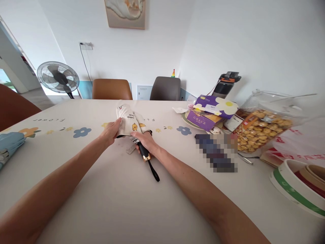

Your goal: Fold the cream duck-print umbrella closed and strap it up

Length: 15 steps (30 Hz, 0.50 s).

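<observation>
A folding umbrella [128, 118] with white fabric and yellow duck prints lies collapsed between my hands over the table. Its black handle, with a gold band and a black wrist strap, points toward me. My left hand [111, 131] grips the fabric at its left side, fingers hidden behind it. Around the top of the handle and the fabric's lower edge, my right hand [146, 142] is closed. A small pale tag hangs beside the handle. Part of a blue umbrella [11, 147] lies at the table's left edge.
On the right are purple boxes [205, 118] on a plate, a clear jar of snacks [264, 130], a black bottle [224, 84], a blurred-out object and a green-white tape roll [291, 186]. Chairs [111, 89] and a fan [58, 78] stand beyond the white table [101, 203].
</observation>
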Available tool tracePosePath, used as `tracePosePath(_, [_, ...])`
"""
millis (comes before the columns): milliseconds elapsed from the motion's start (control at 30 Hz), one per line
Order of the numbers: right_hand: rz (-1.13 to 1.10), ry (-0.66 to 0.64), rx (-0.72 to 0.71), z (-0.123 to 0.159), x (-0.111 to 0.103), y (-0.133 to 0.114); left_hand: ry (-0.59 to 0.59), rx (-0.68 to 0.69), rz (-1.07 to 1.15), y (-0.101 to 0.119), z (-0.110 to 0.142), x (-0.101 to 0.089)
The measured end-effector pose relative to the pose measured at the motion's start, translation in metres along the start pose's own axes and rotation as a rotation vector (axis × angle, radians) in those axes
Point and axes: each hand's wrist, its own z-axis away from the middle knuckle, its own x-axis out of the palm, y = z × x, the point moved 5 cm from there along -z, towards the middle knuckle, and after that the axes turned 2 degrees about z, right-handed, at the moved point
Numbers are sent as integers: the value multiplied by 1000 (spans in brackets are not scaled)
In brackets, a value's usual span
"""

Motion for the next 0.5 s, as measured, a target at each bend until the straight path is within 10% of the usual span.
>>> tracePosePath(167, [10, -17, 6, -2, 1, 4, -20, -74, 111, -5, 7, 6])
tracePosePath(500, [-82, 5, 10, 5, 0, -3, 117, 286, -248, -14, -12, -1])
